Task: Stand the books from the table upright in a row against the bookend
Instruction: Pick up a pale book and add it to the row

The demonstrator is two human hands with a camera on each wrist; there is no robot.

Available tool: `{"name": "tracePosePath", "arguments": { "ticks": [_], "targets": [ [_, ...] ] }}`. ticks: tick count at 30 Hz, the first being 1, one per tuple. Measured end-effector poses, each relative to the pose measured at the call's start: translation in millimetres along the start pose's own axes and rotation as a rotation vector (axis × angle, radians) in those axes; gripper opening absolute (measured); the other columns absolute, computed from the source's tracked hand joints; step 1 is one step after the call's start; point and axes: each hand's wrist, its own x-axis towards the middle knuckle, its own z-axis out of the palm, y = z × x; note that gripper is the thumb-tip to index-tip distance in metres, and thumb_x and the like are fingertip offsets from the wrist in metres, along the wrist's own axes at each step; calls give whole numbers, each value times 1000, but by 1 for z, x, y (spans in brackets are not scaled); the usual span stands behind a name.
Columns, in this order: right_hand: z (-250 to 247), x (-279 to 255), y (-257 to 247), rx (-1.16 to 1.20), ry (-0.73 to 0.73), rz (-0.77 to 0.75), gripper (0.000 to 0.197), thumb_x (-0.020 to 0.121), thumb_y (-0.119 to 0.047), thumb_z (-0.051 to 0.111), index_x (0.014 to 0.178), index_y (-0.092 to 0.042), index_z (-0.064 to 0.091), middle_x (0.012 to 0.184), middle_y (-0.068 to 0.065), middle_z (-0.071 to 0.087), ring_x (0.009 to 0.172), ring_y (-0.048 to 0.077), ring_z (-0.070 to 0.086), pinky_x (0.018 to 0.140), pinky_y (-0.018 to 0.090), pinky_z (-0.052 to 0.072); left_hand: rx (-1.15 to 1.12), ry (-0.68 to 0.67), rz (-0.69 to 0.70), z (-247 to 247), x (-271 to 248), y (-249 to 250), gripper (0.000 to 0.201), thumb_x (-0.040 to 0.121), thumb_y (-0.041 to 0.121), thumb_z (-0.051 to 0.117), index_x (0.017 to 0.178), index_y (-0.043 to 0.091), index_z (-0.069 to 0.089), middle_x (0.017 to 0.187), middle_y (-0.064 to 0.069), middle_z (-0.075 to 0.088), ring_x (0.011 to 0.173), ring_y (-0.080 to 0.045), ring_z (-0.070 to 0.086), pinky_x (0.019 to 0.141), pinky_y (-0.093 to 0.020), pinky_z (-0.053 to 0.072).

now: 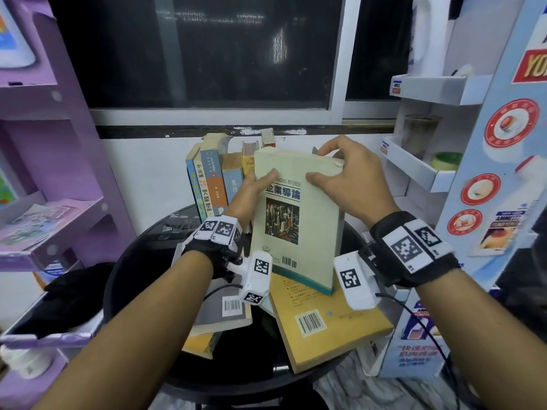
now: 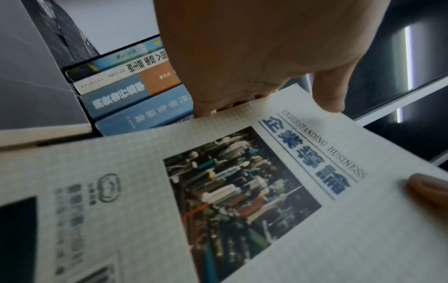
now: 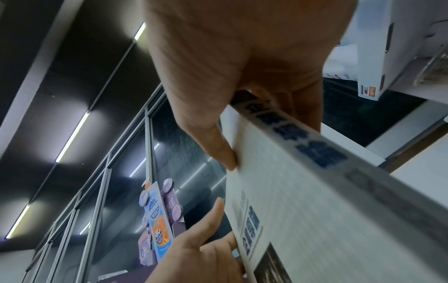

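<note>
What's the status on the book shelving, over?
Both hands, left and right, grip the pale green book, off the table. Standing row just behind. Yellow book lies flat below.

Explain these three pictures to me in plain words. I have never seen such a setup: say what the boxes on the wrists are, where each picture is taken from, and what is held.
No robot here: a person wears cameras on the head and on both wrists. The wide picture is from the head; the other two look along each hand. Both hands hold a pale business book: the left hand at its left edge, the right hand gripping its top right corner. Behind it a row of books stands upright. On the round black table lie a yellow book and a grey book.
</note>
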Motion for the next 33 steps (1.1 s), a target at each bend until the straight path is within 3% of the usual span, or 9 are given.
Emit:
{"name": "tracePosePath", "arguments": {
  "ticks": [7,14,18,20,22,24,27,30,33],
  "targets": [
    [-19,5,-20,-101,-317,41,48,79,-35,76,115,-26,47,112,0,58,95,18,56,59,17,46,-198,57,66,10,3,2,66,87,54,50,142,19,37,127,-9,63,114,-24,62,100,-46,47],
    [-34,4,-36,-218,-511,68,78,76,-36,78,141,-42,35,117,-5,47,83,11,51,51,19,47,-270,105,79,18,5,5,76,83,57,56,146,25,31,133,-7,57,116,-21,60,96,-43,49],
    [-30,-1,-36,-311,-455,6,76,81,-25,74,144,-38,34,133,1,51,109,22,52,77,28,46,-325,74,68,23,12,4,60,96,41,48,149,20,28,129,-11,59,95,-14,70,69,-27,56],
    [-29,-2,-33,-307,-413,5,70,82,-23,71,142,-37,38,133,4,53,115,25,52,82,30,42,-291,63,65,25,13,4,65,94,47,49,149,22,26,131,-9,58,100,-14,68,76,-28,56],
    [-29,-1,-30,-290,-386,22,66,83,-23,70,141,-35,42,132,5,54,116,26,52,82,29,41,-202,57,44,25,12,5,77,85,59,52,149,25,27,133,-4,57,113,-17,62,95,-39,50],
    [-30,0,-28,-276,-368,32,64,83,-22,70,141,-32,43,134,5,54,116,26,52,80,27,40,-61,41,66,24,13,8,69,88,63,45,145,26,34,133,-1,57,120,-18,56,103,-43,41],
    [-30,2,-24,-245,-346,53,63,84,-22,70,141,-28,45,132,5,55,113,24,54,76,27,40,117,29,116,22,19,14,65,89,61,41,140,21,42,135,0,54,124,-18,51,104,-42,37],
    [-32,7,-21,-236,-328,72,65,83,-22,71,142,-27,45,128,5,57,109,23,56,75,27,43,178,98,210,17,25,21,42,97,41,46,128,14,52,118,2,60,110,-13,56,101,-41,41],
    [-35,13,-19,-248,-300,87,64,83,-21,70,142,-26,45,127,6,58,108,24,57,77,28,47,290,173,297,9,32,28,36,94,36,53,124,16,57,122,-2,59,114,-16,55,103,-42,43]
  ]
}}
